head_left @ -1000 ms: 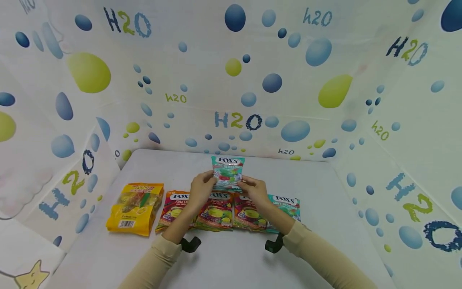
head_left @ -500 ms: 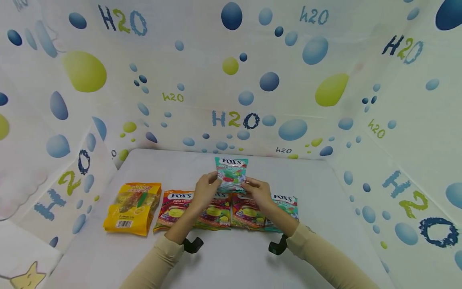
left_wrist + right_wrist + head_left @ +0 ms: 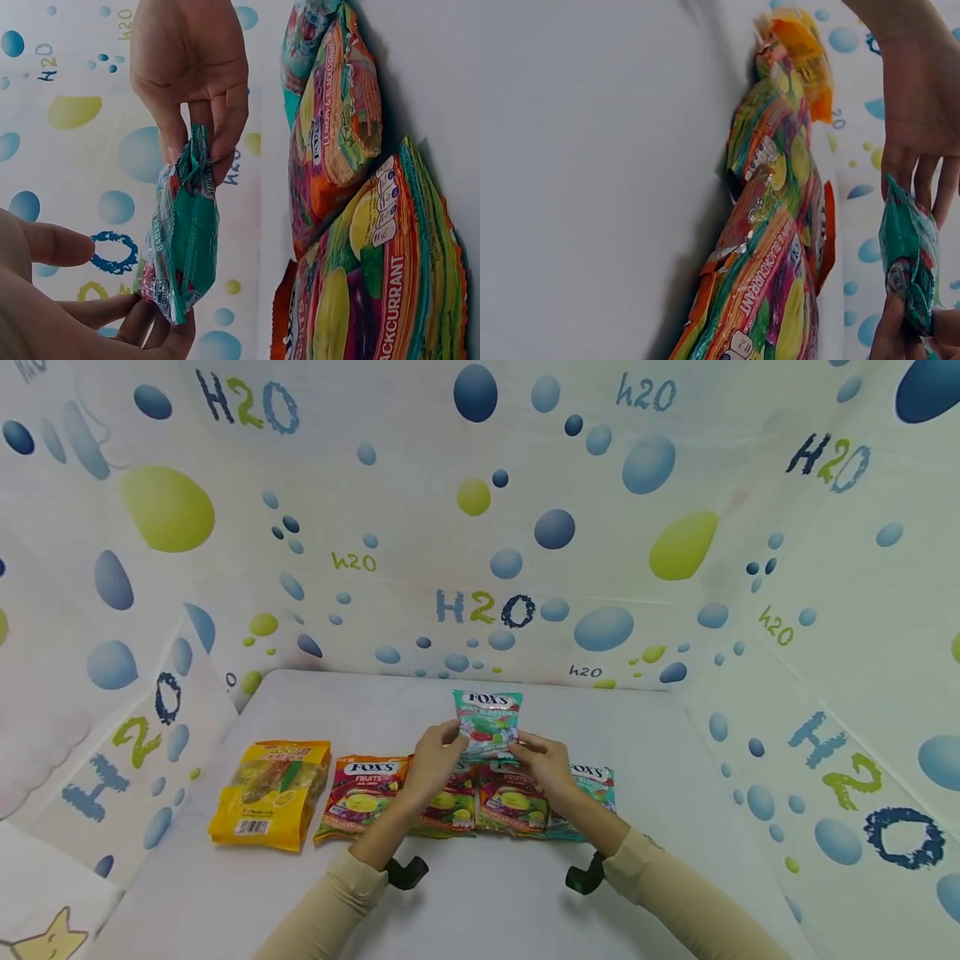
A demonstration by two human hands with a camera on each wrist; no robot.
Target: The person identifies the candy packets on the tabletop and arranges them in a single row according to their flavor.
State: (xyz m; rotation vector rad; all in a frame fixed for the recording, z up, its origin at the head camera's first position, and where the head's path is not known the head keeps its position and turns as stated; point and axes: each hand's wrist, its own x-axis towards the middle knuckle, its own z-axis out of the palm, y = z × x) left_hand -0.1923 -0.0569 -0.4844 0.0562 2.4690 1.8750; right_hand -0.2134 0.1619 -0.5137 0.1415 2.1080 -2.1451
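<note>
A teal Fox's Mint Blossom candy bag (image 3: 489,723) is held upright above the row of bags, its printed front towards me. My left hand (image 3: 435,760) grips its left edge, and my right hand (image 3: 547,766) pinches its lower right edge. In the left wrist view the teal candy bag (image 3: 187,232) appears edge-on, with left fingers under one end and right fingers at the other. Close below lie three orange-red Fox's Fruits bags (image 3: 513,799), the middle one partly hidden by my left forearm. A second teal Mint Blossom bag (image 3: 594,787) lies at the row's right end, partly behind my right wrist.
A yellow bag (image 3: 272,793) with a barcode lies left of the row. The white table (image 3: 495,902) extends in front of the bags and to the right. Behind it and at both sides stand white walls (image 3: 420,485) printed with drops and H2O lettering.
Both hands have carried the teal candy bag slightly to the right, still holding it at both sides. The head view has shifted a little, and the bags on the table lie as before.
</note>
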